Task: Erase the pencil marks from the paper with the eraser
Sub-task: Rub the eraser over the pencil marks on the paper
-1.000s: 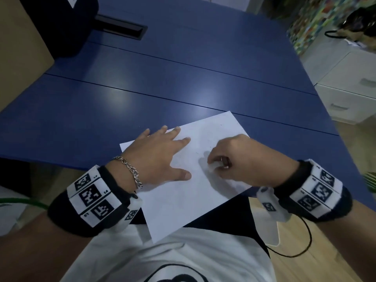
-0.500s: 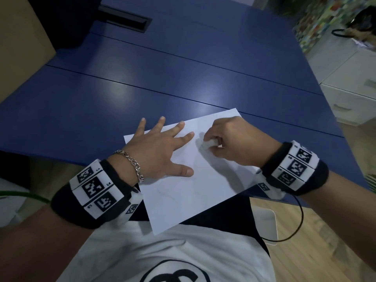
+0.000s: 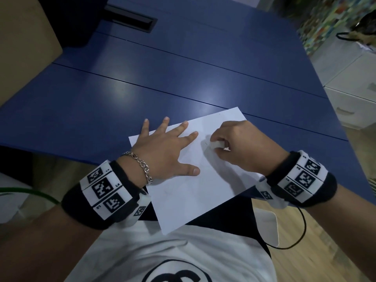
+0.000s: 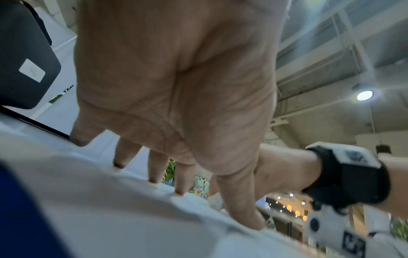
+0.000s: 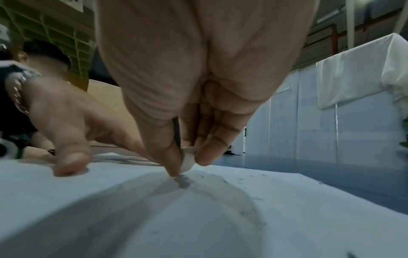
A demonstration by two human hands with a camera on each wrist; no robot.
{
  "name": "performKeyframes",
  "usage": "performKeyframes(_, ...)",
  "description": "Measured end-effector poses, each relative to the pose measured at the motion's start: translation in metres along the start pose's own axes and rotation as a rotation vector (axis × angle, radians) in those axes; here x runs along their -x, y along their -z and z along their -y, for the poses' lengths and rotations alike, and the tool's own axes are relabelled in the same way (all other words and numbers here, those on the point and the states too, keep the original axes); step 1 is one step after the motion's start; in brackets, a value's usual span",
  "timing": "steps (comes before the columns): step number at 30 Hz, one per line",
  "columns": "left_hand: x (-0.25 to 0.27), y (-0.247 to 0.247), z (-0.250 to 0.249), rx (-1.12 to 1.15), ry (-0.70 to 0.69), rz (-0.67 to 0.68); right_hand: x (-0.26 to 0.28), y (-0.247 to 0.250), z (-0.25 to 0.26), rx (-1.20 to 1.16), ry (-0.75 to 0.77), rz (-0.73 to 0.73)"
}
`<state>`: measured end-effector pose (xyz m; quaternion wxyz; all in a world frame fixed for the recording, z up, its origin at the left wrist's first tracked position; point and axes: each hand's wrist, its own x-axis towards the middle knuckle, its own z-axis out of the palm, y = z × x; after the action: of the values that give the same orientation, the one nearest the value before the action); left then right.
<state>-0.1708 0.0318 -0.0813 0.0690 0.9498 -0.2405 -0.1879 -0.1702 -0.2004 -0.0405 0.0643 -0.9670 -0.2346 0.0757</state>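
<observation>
A white sheet of paper (image 3: 195,192) lies on the blue table (image 3: 142,82), its near corner hanging over the table's front edge. My left hand (image 3: 166,151) lies flat on the paper's left part with fingers spread, pressing it down. My right hand (image 3: 234,145) pinches a small white eraser (image 3: 216,144) between thumb and fingertips and holds its tip on the paper. In the right wrist view the eraser (image 5: 187,161) touches the paper (image 5: 198,218) beside faint grey smudges (image 5: 183,181) and eraser crumbs. The left wrist view shows my left hand (image 4: 176,104) with fingertips on the sheet.
A black slot (image 3: 130,19) is set into the table at the far left, with a dark object (image 3: 71,19) beside it. White drawers (image 3: 354,94) stand to the right of the table. A black cable (image 3: 295,237) hangs from my right wrist.
My right hand with the eraser has moved away from me, up the sheet, then shifted slightly. My left hand's fingers have spread wider while it stays on the paper.
</observation>
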Motion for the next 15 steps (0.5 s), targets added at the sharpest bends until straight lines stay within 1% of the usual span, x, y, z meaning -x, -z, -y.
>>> performKeyframes(5, -0.002, 0.012, -0.004, 0.013, 0.009, 0.043, -0.01, 0.005, -0.01, 0.037, -0.064, -0.037)
performKeyframes(9, -0.002, 0.012, -0.003, 0.031, 0.04, 0.062, -0.002, 0.004, -0.005, 0.027, -0.072, -0.037)
performKeyframes(13, -0.001, 0.012, -0.003, 0.011, 0.045, 0.08, 0.015, -0.001, 0.009, -0.02, 0.002, 0.055)
performKeyframes(15, 0.0, 0.013, -0.003, 0.004, 0.046, 0.081, 0.013, 0.0, 0.007, -0.006, 0.002, 0.073)
